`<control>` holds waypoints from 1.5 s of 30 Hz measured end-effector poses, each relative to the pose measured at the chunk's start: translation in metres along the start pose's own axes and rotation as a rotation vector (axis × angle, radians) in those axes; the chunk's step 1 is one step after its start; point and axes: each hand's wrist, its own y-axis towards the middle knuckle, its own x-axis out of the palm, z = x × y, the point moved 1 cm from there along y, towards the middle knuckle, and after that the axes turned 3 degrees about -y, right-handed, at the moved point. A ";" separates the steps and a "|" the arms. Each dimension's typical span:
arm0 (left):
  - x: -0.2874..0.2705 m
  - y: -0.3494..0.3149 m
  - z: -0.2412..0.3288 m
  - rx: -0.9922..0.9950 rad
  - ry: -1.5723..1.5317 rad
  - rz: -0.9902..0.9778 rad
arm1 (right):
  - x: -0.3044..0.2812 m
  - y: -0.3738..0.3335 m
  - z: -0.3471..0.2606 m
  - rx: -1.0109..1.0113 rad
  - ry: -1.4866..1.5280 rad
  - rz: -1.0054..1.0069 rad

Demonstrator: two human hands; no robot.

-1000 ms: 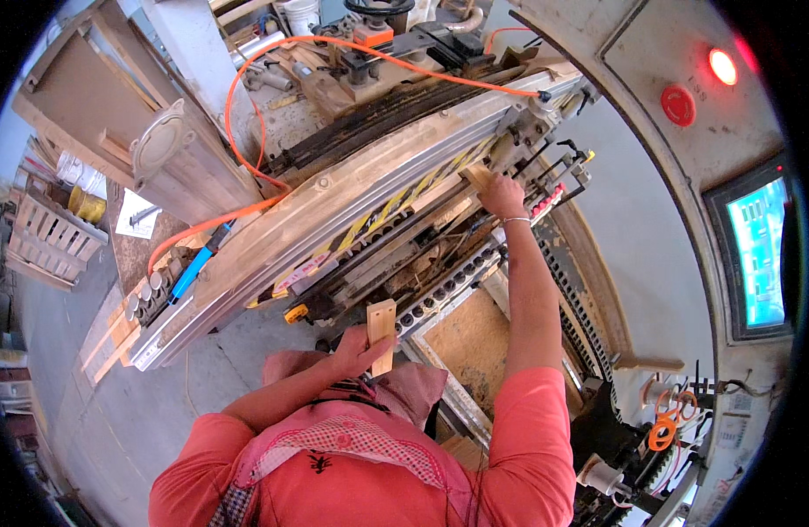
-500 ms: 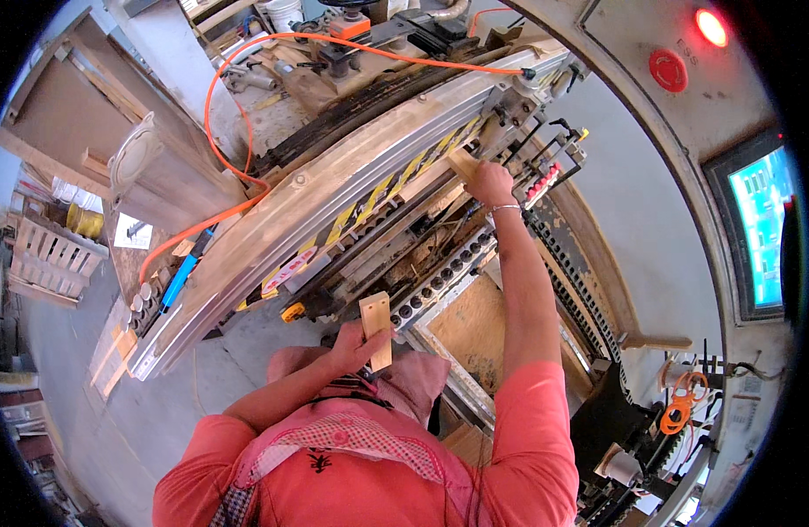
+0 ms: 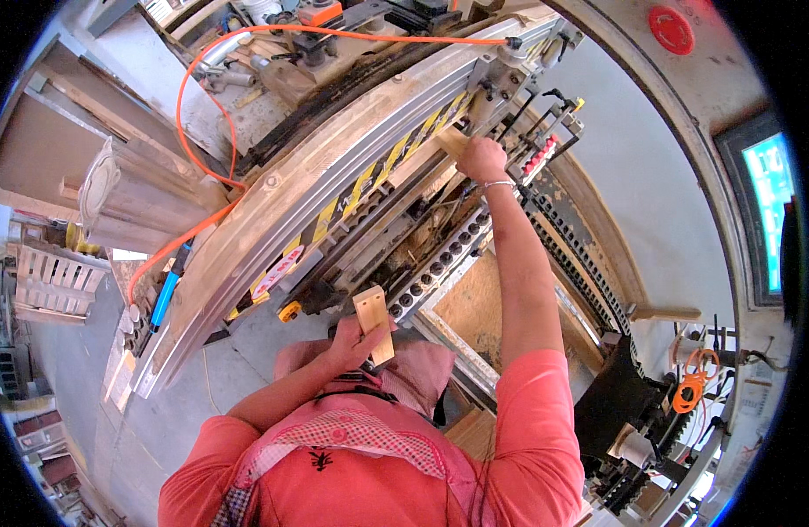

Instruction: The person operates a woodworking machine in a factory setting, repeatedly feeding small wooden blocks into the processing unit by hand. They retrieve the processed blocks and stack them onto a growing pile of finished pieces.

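Close to my body, my left hand [image 3: 350,346] is closed around a short, flat wooden block [image 3: 371,314] with small holes near its upper end. The block stands tilted, its top pointing away from me. My right arm reaches far forward over the machine, and my right hand [image 3: 483,161] grips another pale wooden piece [image 3: 452,140] at the machine's far end. That piece lies beside the yellow-and-black striped rail [image 3: 378,171]; my fingers hide part of it. Below my right wrist runs a row of black round fittings [image 3: 441,263] along the machine bed.
A long metal beam [image 3: 273,206] crosses in front of me, with an orange hose [image 3: 237,198] looping over it. At right are a control panel's red stop button [image 3: 671,30] and a lit screen [image 3: 767,215]. A black toothed track [image 3: 589,285] curves beside my right arm.
My view has shifted slightly, so the panel's red lamp has slid out at the upper right. Both hands keep their grip on the wooden pieces, with little movement.
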 end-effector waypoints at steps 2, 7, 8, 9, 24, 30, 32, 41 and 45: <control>0.000 0.001 0.000 -0.012 -0.005 -0.006 | 0.004 0.003 0.002 0.009 -0.016 0.001; 0.002 0.001 -0.002 0.015 -0.019 0.022 | 0.002 0.006 -0.002 0.013 -0.011 -0.038; 0.002 0.001 -0.002 0.017 -0.027 0.020 | 0.002 0.006 -0.002 0.015 -0.016 -0.039; 0.003 0.001 -0.003 0.019 -0.035 0.018 | 0.001 0.005 -0.002 0.028 -0.015 -0.042; 0.001 0.002 0.003 -0.016 -0.018 -0.021 | 0.003 0.001 -0.004 -0.009 0.006 0.035; 0.001 0.000 0.002 -0.065 -0.023 -0.045 | 0.011 0.003 0.002 -0.022 0.024 0.082; 0.001 0.000 0.003 -0.075 -0.021 -0.054 | 0.009 0.002 0.001 -0.053 0.018 0.093; 0.004 -0.001 -0.002 -0.066 0.008 0.012 | 0.003 0.004 -0.007 -0.031 -0.031 -0.022; -0.002 0.000 -0.001 -0.009 0.120 -0.049 | -0.002 -0.001 -0.006 -0.073 -0.078 0.022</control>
